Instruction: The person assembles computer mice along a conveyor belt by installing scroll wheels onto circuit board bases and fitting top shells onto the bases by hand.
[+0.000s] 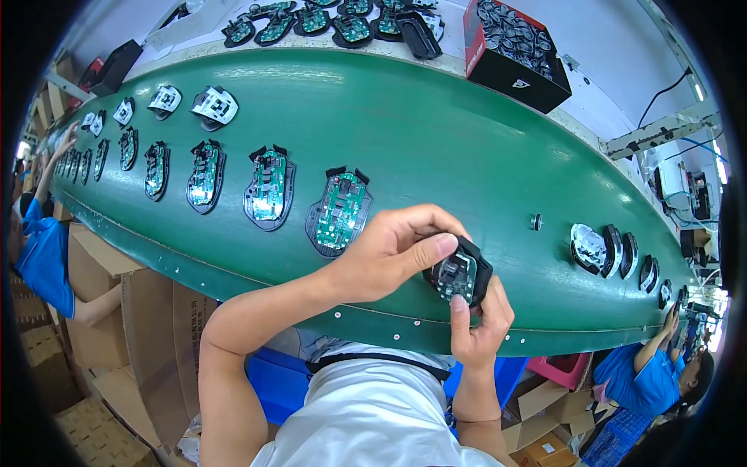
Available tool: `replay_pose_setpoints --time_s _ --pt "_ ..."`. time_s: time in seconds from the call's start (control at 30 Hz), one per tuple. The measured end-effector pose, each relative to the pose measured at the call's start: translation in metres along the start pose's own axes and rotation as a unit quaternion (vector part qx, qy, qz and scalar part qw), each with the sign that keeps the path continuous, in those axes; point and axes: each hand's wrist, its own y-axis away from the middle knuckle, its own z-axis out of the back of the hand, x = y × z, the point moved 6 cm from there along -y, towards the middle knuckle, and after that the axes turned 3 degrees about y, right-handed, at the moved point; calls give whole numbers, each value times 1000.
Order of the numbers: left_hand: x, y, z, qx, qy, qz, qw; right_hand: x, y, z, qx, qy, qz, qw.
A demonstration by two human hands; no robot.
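Note:
Over the near part of the green work surface (412, 117), both my hands hold a half-built computer mouse (464, 268) with a dark shell and an exposed circuit board. My left hand (401, 253) is closed around its upper left side, thumb pressed on top. My right hand (482, 321) grips the lower right end, with the thumb on the board's near edge. Just left of my left hand lies another mouse base (340, 210) with a green board. A small dark scroll wheel (537, 222) sits by itself to the right.
Several mouse bases (268, 187) run in a row leftward, with white-topped mouse parts (214, 107) behind them. Mouse shells (589, 247) line the right side. At the back stand a black-and-red box (517, 58) of small parts and more boards (354, 29). Co-workers in blue (638, 381) sit at both ends.

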Motion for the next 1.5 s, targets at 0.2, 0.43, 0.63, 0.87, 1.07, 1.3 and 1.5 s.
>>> replay_pose_setpoints --time_s 0.2,0.43,0.63,0.87,1.07,1.3,1.5 --pt "-7 1 -9 18 62 -111 992 -4 4 -1 -21 -38 -22 999" --pt "10 -1 -1 -25 57 -56 996 -4 6 -12 25 -173 -100 979" --pt "8 2 -5 -13 43 -60 997 -11 16 -15 34 -176 -117 977" --pt "8 6 -8 -34 -31 -92 995 -12 20 -15 8 -159 -123 980" --pt "10 9 0 -54 -55 -70 995 -4 11 -21 33 -141 -100 984" --pt "6 4 34 -164 42 -128 977 -19 14 -20 136 -292 -181 929" --pt "14 4 37 -165 200 -43 965 -14 17 -15 106 -348 -214 907"
